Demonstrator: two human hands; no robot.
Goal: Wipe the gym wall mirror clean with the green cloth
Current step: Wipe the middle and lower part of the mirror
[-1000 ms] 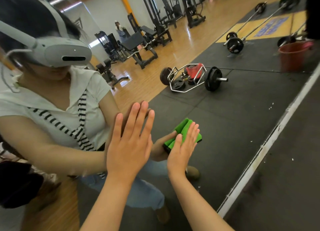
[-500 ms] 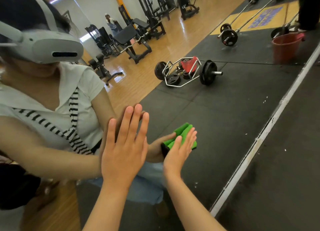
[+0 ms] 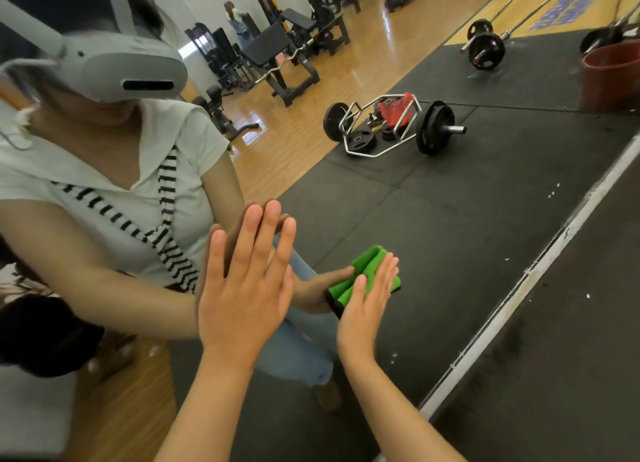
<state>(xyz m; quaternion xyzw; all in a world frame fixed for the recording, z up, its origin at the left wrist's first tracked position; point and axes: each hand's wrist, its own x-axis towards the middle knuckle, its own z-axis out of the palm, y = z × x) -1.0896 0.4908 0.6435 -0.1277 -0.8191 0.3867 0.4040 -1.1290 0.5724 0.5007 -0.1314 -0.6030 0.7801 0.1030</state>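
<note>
The wall mirror point(image 3: 450, 240) fills most of the head view and reflects the gym and the person wearing a headset. My left hand point(image 3: 242, 295) lies flat on the glass, fingers straight and slightly spread, holding nothing. To its right, my right hand point(image 3: 362, 312) presses the folded green cloth point(image 3: 367, 262) against the mirror with straight fingers. The cloth's top edge shows above my fingertips; the rest is hidden under my palm.
The mirror's white bottom edge point(image 3: 519, 299) runs diagonally at the right, with dark rubber floor point(image 3: 571, 375) below it. Reflected in the glass are a hex bar with weight plates point(image 3: 388, 129), a red bucket point(image 3: 613, 77), barbells and benches.
Both hands stay flat on the glass. The cloth hand dipped slightly down and left, then came back. The view has tilted a little.
</note>
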